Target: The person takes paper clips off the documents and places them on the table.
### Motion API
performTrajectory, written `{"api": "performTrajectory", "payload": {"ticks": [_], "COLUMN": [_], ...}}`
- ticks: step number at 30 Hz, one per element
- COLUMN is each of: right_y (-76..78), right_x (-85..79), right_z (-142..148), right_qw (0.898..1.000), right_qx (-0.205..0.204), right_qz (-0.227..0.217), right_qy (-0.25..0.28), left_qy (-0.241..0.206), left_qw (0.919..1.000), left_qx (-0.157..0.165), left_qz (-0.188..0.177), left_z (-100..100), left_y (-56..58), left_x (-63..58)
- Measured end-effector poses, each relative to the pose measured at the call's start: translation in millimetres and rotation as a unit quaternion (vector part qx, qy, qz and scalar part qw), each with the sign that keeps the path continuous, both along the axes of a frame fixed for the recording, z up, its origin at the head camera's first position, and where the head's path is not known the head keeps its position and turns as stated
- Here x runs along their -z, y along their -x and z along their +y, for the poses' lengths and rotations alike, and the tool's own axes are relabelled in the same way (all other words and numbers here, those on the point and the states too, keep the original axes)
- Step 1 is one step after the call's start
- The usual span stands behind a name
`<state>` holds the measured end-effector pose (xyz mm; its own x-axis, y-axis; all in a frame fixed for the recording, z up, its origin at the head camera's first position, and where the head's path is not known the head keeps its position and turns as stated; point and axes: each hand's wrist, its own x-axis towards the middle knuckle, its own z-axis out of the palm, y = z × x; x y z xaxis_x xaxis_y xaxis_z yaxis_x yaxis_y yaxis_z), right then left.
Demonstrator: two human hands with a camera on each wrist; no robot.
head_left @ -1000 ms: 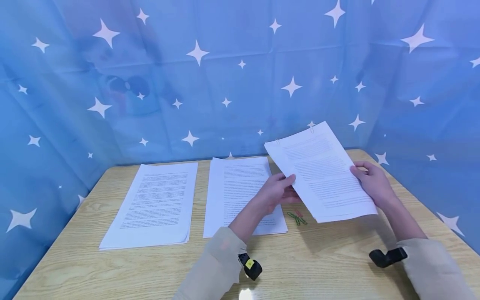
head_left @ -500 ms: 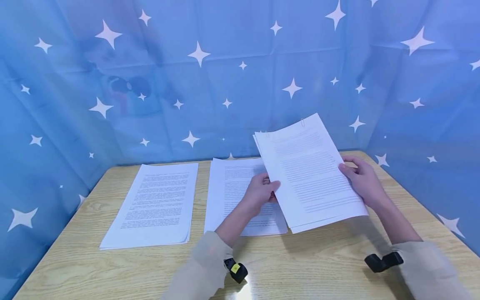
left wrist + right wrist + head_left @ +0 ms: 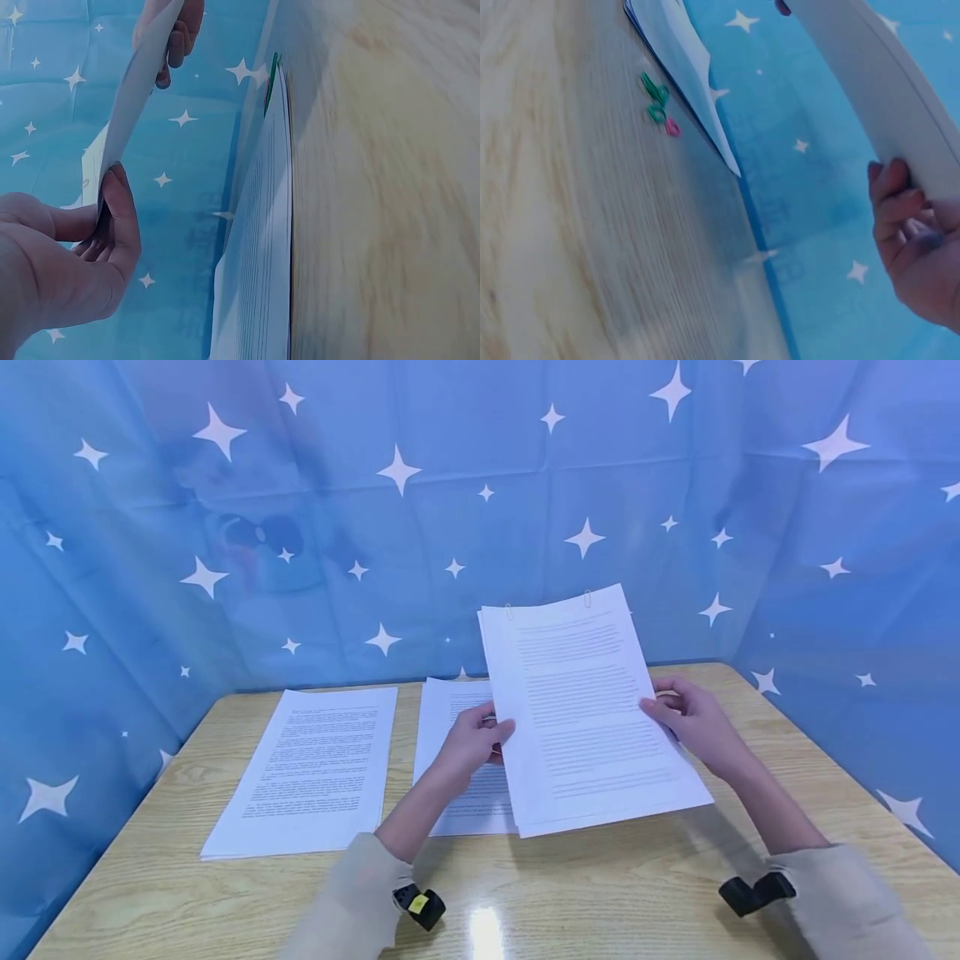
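Between my two hands a stack of printed paper (image 3: 585, 718) is held up, tilted above the table. Two paper clips sit on its top edge, one paper clip (image 3: 588, 599) near the right corner and another paper clip (image 3: 509, 612) at the left. My left hand (image 3: 468, 745) pinches the left edge, thumb in front and fingers behind. On the right edge, my right hand (image 3: 693, 722) grips with its thumb in front. Part of a second paper stack (image 3: 457, 814) is covered by the held sheets.
A third paper stack (image 3: 307, 768) lies on the left of the wooden table (image 3: 615, 893). Green paper clips (image 3: 656, 91) and a pink paper clip (image 3: 673, 127) lie on the tabletop. A blue star-patterned curtain (image 3: 465, 527) hangs behind.
Both hands have carried the clipped paper stack leftward, and it is now more upright. It covers more of the middle stack. The loose clips have gone out of sight in the head view.
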<state>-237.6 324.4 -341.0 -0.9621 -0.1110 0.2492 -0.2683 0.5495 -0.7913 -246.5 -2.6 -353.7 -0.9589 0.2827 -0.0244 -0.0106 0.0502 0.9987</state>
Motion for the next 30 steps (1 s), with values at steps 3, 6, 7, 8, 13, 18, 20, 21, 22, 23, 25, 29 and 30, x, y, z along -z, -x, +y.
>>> {"api": "performTrajectory", "payload": {"ticks": [3, 6, 7, 8, 13, 18, 20, 21, 22, 23, 25, 29, 30], "right_y": [-0.1, -0.2, -0.6, -0.8, -0.9, 0.6, 1.1, 1.2, 1.3, 1.1, 1.0, 1.1, 1.3], "right_x": [1.5, 2.7, 2.7, 2.8, 5.2, 9.2, 10.3, 10.7, 10.9, 10.9, 10.2, 8.5, 8.2], "right_z": [-8, -16, -18, -21, -35, -50, -55, -58, -60, -62, -66, -72, -73], "right_qw": [1.000, 0.999, 0.998, 0.998, 0.994, 0.989, 0.987, 0.986, 0.985, 0.984, 0.982, 0.979, 0.978], "right_qx": [-0.021, -0.038, -0.042, -0.047, -0.084, -0.118, -0.131, -0.137, -0.143, -0.149, -0.159, -0.177, -0.182], "right_qz": [-0.018, -0.032, -0.037, -0.041, -0.062, -0.080, -0.084, -0.086, -0.088, -0.090, -0.092, -0.097, -0.098], "right_qy": [0.010, 0.014, 0.016, 0.017, 0.039, 0.045, 0.043, 0.042, 0.041, 0.039, 0.039, 0.037, 0.038], "left_qy": [0.021, 0.037, 0.039, 0.042, 0.059, 0.074, 0.085, 0.091, 0.098, 0.103, 0.106, 0.105, 0.104], "left_qw": [0.9998, 0.9991, 0.9989, 0.9987, 0.9971, 0.9945, 0.9931, 0.9923, 0.9913, 0.9905, 0.9898, 0.9896, 0.9897], "left_qx": [-0.005, -0.009, -0.009, -0.010, -0.029, -0.056, -0.063, -0.065, -0.066, -0.067, -0.066, -0.065, -0.065], "left_qz": [0.006, 0.018, 0.022, 0.026, 0.039, 0.046, 0.051, 0.053, 0.057, 0.062, 0.067, 0.074, 0.074], "left_z": [-10, -21, -24, -27, -45, -61, -67, -70, -73, -76, -82, -91, -94], "left_y": [0.0, -1.4, -2.0, -2.8, -7.5, -11.6, -13.0, -14.0, -14.7, -15.6, -16.9, -18.7, -19.1], "left_x": [3.0, 6.0, 6.8, 7.3, 7.9, 5.2, 4.4, 4.1, 4.2, 4.4, 5.4, 7.0, 6.7]}}
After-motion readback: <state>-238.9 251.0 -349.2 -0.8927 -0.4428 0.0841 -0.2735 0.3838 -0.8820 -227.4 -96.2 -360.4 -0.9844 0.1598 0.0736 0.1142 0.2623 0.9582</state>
